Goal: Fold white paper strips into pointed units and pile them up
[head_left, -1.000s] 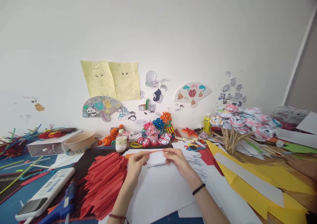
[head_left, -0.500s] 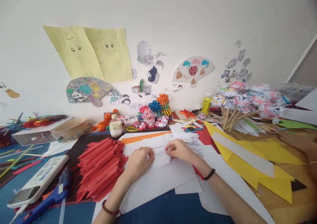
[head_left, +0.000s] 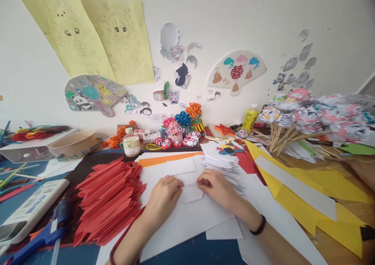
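Between my hands lies a small piece of white paper (head_left: 191,194) with angled lower corners, above larger white sheets (head_left: 187,228). My left hand (head_left: 165,194) pinches its left edge between thumb and fingers. At the opposite edge, my right hand (head_left: 218,187) grips the same paper with curled fingers. Just beyond my hands is a white paper strip (head_left: 181,165). A stack of folded white paper pieces (head_left: 221,161) sits past my right hand, and a big pile of folded red paper pieces (head_left: 109,202) lies left of my left hand.
At the left are a blue glue gun (head_left: 49,233), a white power strip (head_left: 35,208) and a tan bowl (head_left: 73,143). A small bottle (head_left: 131,144) stands behind the red pile. Yellow paper (head_left: 316,198) and paper flowers on sticks (head_left: 304,116) occupy the right.
The view has shifted a little, so the wall and table items appear displaced. My right fingers have curled more at the paper's edge. Both hands stay at the small white paper.
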Demonstrator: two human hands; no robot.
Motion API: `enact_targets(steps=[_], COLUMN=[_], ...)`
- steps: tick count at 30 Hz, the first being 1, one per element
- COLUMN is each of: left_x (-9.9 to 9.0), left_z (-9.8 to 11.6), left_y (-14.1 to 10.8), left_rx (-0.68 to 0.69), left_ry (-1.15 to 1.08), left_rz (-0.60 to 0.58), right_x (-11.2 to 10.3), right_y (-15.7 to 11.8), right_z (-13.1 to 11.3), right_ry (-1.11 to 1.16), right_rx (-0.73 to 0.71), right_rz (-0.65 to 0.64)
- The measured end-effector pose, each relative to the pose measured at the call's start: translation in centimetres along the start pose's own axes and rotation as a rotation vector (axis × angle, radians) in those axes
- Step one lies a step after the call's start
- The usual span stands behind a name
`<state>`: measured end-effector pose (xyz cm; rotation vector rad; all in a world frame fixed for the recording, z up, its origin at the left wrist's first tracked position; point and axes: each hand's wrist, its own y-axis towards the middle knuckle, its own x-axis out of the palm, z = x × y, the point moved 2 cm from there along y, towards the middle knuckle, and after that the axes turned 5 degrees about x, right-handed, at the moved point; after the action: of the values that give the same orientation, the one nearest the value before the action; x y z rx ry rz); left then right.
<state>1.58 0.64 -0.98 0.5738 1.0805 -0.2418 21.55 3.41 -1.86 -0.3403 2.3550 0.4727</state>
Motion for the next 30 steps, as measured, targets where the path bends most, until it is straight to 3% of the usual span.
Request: enact_targets(steps=[10,17,24,30], left_x=[0.3,0.3,0.3,0.2], left_z=[-0.2,0.2,0.9,1.4], left_y=[-0.3,-0.5,-0.8,-0.8], left_rx=[0.119,0.230,0.289,0.320], left_ry=[0.048,0.108,0.229,0.345], left_rz=[0.052,0.060,-0.036,-0.094], right_x=[0.0,0.2,0.2,0.7], right_y=[-0.2,-0.3,-0.7,-0.8], right_z=[0.2,0.0,-0.7,-0.9], right_ry=[0.006,-0.183,-0.438,-0.561], right_rx=[-0.014,-0.217,-0.434,-0.524], right_rz=[-0.015,-0.005,0.004,0.023])
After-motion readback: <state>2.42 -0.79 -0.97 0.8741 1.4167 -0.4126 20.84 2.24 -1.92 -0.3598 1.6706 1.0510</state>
